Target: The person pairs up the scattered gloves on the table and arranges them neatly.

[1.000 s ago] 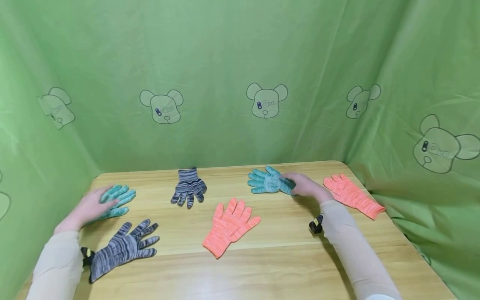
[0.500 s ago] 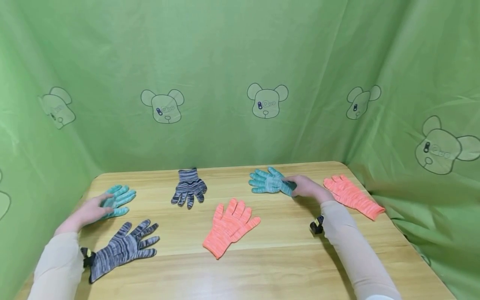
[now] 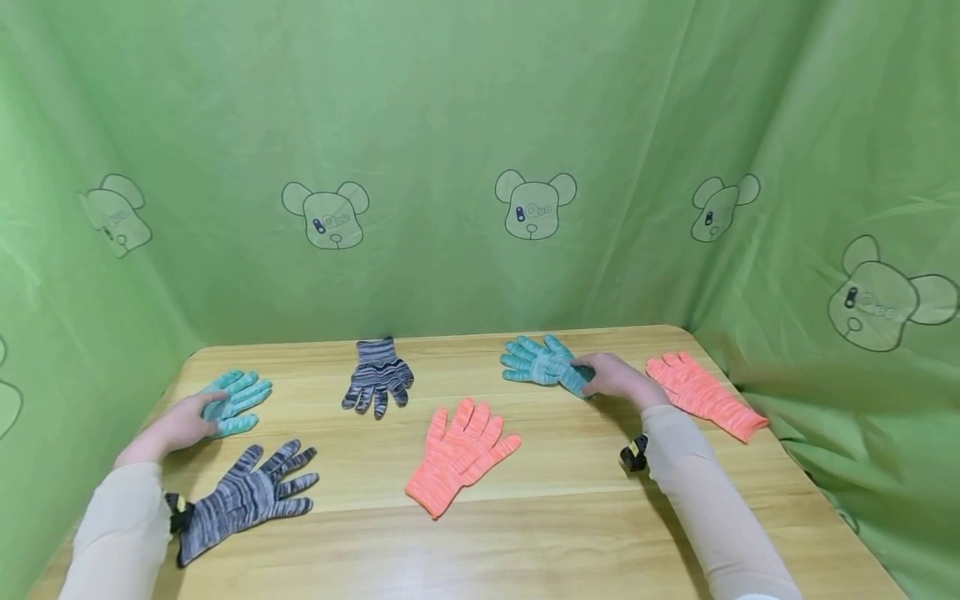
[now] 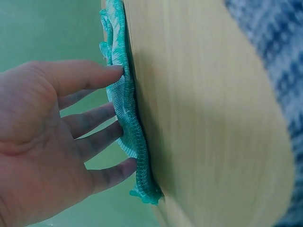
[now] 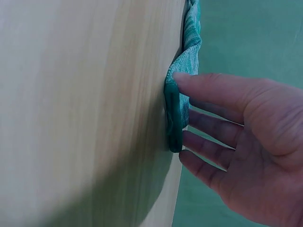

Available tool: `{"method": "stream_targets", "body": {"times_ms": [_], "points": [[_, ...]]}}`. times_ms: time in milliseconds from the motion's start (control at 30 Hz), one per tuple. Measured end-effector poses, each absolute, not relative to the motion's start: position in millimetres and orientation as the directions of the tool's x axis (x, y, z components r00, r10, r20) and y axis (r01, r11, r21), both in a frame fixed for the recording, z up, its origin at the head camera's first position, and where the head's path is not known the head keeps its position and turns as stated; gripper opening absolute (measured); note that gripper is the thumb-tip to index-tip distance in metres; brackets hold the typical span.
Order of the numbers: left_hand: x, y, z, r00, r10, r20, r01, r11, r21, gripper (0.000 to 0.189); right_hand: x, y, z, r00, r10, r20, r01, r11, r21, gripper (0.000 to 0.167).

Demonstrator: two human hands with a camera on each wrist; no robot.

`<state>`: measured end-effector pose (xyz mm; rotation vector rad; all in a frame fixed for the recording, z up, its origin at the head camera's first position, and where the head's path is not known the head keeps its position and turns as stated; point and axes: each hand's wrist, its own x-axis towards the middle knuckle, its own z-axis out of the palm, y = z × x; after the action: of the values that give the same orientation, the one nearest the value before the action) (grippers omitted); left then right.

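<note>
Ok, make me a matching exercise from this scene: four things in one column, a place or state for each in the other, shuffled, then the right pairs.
1. Left hand
2. Right hand
3. Far gray glove
4. Near gray glove

A. Cuff toward the far edge of the table
B. Touching the right teal glove
C. Cuff beside the left sleeve
D. Touching the left teal glove

Pairs: 1-D, 2-B, 3-A, 4-C

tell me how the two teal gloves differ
The left glove points its fingers right; the right glove, left. The right glove lies nearer the far edge of the table than the left glove. In the head view, the left hand covers more of the left glove than the right hand does of the right glove. Both are teal.
</note>
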<state>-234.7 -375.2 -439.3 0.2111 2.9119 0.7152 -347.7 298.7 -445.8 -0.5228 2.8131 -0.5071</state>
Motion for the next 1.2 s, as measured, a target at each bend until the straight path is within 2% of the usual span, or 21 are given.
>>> {"method": "stream_targets", "body": {"times_ms": [467,833,1200], "points": [[-238.2,-375.6,-439.5,-0.983,0.156,-0.094,0.111,0.922,0.370,0.061,-342.0,295.0,-439.3,-0.911,-0.380,-0.158,-0.313,0.889,-0.335,0.058],[-240.1,-372.6,-435.5,-0.980,0.150,-0.133,0.085,0.911,0.403,0.047,-340.6,293.3,-441.4,-0.918,-0.377,-0.120,-0.330,0.898,-0.292,0.060],[-241.2,-372.3,-437.7,-0.981,0.155,-0.117,0.092,0.903,0.419,0.031,-339.0,290.7,-444.4,-0.924,-0.367,-0.108,-0.325,0.902,-0.284,0.060]]}}
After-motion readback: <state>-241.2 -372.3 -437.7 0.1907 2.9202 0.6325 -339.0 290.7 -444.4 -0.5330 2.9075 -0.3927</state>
